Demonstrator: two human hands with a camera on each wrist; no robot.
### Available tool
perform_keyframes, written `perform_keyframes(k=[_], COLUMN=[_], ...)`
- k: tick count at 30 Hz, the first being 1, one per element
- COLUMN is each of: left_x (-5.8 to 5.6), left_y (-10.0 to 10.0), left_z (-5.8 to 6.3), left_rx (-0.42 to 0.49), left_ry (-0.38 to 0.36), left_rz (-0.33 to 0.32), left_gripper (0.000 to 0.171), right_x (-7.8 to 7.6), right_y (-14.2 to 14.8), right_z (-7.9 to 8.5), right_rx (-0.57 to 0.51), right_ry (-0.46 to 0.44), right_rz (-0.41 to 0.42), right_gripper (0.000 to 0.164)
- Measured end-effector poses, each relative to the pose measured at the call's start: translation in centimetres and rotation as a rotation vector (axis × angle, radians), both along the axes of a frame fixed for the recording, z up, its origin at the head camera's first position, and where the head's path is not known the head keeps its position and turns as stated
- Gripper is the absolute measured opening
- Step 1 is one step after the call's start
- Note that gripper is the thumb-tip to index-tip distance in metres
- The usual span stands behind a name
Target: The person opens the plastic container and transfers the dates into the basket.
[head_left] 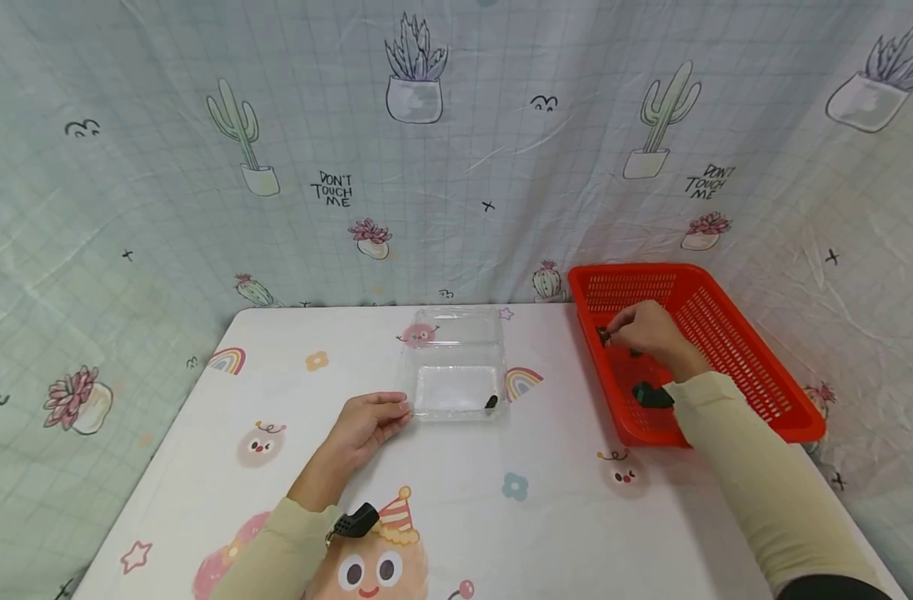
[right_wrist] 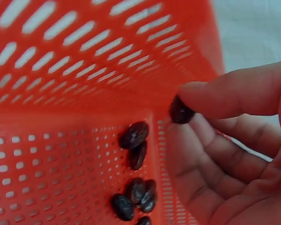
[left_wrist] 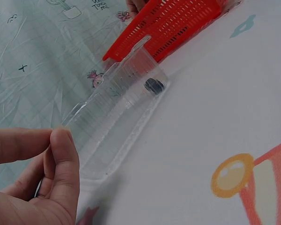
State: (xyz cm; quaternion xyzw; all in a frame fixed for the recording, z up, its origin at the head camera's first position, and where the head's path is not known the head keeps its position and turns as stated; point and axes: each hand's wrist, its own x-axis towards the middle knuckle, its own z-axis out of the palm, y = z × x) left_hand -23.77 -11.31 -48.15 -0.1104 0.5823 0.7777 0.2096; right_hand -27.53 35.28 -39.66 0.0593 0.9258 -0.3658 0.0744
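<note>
My left hand (head_left: 366, 425) pinches the near left edge of a clear plastic box (head_left: 456, 415), its hinged lid lying back. A single dark date (head_left: 491, 402) lies in the box's near right corner, and the left wrist view shows the same date (left_wrist: 154, 86) at the far end. Over in the red basket (head_left: 756, 333), my right hand (head_left: 651, 333) is reaching down. Thumb and fingers of that hand (right_wrist: 225, 140) pinch another dark, glossy date (right_wrist: 181, 111) above the basket floor. Several more dates (right_wrist: 134, 135) lie below it near the basket wall.
The slotted wall (right_wrist: 61, 33) of the basket rises beside the right hand. A printed white tablecloth (head_left: 561, 533) covers the table, with a patterned curtain (head_left: 456, 167) hanging behind. A black wrist device (head_left: 357, 521) sits on the left wrist.
</note>
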Motion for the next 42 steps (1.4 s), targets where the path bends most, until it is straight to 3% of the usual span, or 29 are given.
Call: perform_keyframes(k=[10,18,23,26,35,39,42], left_x=[0.1,0.1,0.1,0.0,-0.3,-0.2,-0.1], left_y=[0.0,-0.2,-0.2,-0.2,-0.1,-0.2,-0.1], left_z=[-0.1,-0.2,-0.3,-0.2,0.1,0.0,-0.1], left_rx=[0.000,-0.002,-0.003,-0.003,-0.010,-0.007,-0.005], left_ry=[-0.004,-0.001,-0.001,0.001,0.004,-0.004,-0.005], left_rz=[0.009,-0.001,-0.004,-0.005,0.001,-0.004,-0.010], left_gripper=[0.040,0.042,0.043,0.042,0.042,0.043,0.043], right_x=[-0.6,-0.6,-0.8,-0.5,0.0,-0.2,-0.4], right_y=[0.9,0.8,1.1,1.2,-0.1,-1.7,-3.2], right_z=[-1.4,-1.9,-2.1,-1.4,2.2,2.7,2.7], right_rx=[0.065,0.019,0.044,0.030,-0.201,-0.307,-0.324], right_ry=[-0.103,-0.139,-0.096,-0.051,0.095,0.130,0.138], right_rz=[0.031,0.034,0.012,-0.009,-0.013,0.035,0.071], right_gripper=[0.025,0.024,0.019,0.022,0.032,0.033,0.030])
